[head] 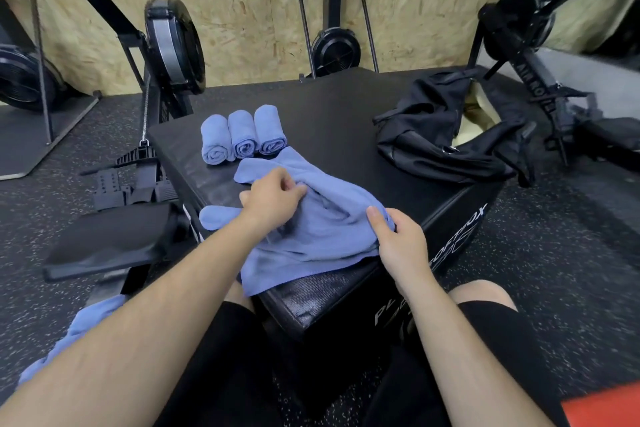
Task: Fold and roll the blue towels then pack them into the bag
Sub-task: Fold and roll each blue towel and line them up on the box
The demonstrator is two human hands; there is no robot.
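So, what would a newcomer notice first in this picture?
Probably the loose blue towel crumpled on the black box, gripped by the left hand and right hand. Behind it three rolled towels lie side by side; the black bag sits at the right.

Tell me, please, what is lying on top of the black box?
On the box: three rolled towels, a black bag, and a loose towel gripped by the left hand and right hand. Anything beneath that towel is hidden.
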